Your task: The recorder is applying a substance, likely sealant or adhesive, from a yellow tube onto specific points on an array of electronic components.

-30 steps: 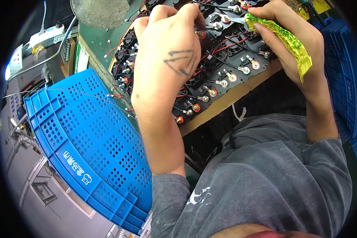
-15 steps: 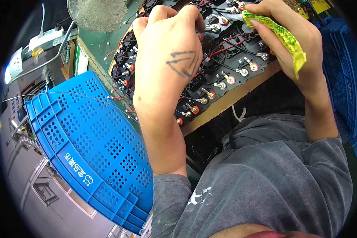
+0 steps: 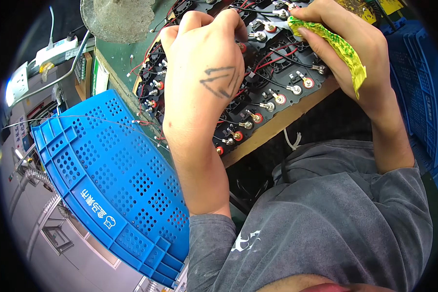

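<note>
My left hand (image 3: 204,73) is over the left part of a row of black fan units (image 3: 277,73), its back turned up and marked with dark lines. Its fingers are curled downward, and their tips and anything in them are hidden. In my right hand (image 3: 360,53) is a flat, bent handle wrapped in crinkled yellow and green (image 3: 338,46), pinched between thumb and fingers. Its front end points left, beside metal terminals at the far side. Black and red wires (image 3: 282,56) run across the units, and shiny round terminals with red rings (image 3: 280,99) line their near edge.
The units rest by a wooden edge (image 3: 277,136) on a green tabletop (image 3: 114,56). A blue perforated crate (image 3: 117,180) stands at my left, another blue crate (image 3: 418,97) at my right. A rough grey rounded object (image 3: 117,19) is at the far left, near a power strip (image 3: 58,51).
Both hands have shifted slightly left, the right one together with the yellow and green handle. The grips look unchanged.
</note>
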`<action>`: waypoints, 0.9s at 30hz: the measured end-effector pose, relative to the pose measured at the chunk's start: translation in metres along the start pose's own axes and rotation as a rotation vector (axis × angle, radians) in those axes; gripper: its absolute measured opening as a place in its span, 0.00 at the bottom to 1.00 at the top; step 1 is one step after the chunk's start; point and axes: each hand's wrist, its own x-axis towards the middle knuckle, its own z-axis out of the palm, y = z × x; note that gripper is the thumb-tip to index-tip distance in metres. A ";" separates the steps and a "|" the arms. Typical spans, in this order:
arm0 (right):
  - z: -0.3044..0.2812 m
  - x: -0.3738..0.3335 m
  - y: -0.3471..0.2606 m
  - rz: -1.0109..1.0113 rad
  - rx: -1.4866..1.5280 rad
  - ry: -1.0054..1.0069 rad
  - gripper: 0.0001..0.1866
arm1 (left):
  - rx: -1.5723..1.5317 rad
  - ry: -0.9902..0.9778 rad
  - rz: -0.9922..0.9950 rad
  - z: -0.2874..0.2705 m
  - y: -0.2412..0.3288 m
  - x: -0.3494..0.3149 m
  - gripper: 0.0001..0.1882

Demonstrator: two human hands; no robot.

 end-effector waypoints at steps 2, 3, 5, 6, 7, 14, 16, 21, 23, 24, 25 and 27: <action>0.000 0.000 0.001 0.008 0.000 -0.003 0.11 | -0.003 -0.019 -0.021 0.001 0.000 0.000 0.14; -0.001 -0.001 0.002 0.011 0.001 -0.004 0.11 | 0.002 0.005 0.000 0.001 0.000 0.001 0.10; -0.001 -0.001 0.000 0.018 0.003 -0.008 0.11 | 0.006 0.029 0.021 0.002 0.001 0.001 0.07; -0.002 -0.001 0.000 0.021 0.003 -0.010 0.12 | 0.005 0.038 0.026 0.003 0.001 0.001 0.06; 0.000 0.002 -0.005 0.024 0.003 -0.011 0.12 | 0.004 0.046 0.031 0.003 0.002 0.002 0.06; -0.001 0.002 -0.004 0.048 0.003 -0.024 0.12 | 0.047 -0.056 -0.038 -0.001 0.005 0.001 0.13; -0.006 -0.001 -0.003 0.052 0.002 -0.028 0.13 | 0.049 -0.050 -0.032 -0.002 0.006 0.002 0.13; -0.004 -0.001 0.000 0.044 0.000 -0.008 0.13 | 0.044 -0.049 -0.030 -0.001 0.006 0.001 0.13; -0.003 -0.001 0.001 0.030 -0.003 0.013 0.12 | 0.048 -0.050 -0.035 0.000 0.006 0.001 0.13; -0.003 -0.002 0.002 0.022 -0.004 0.024 0.12 | 0.014 -0.007 -0.014 0.002 0.005 0.001 0.10; -0.003 -0.002 0.003 0.014 -0.004 0.035 0.12 | -0.019 0.036 0.006 0.003 0.005 0.001 0.07; -0.003 -0.003 0.005 -0.002 -0.006 0.055 0.12 | -0.018 0.041 0.006 0.003 0.004 0.002 0.08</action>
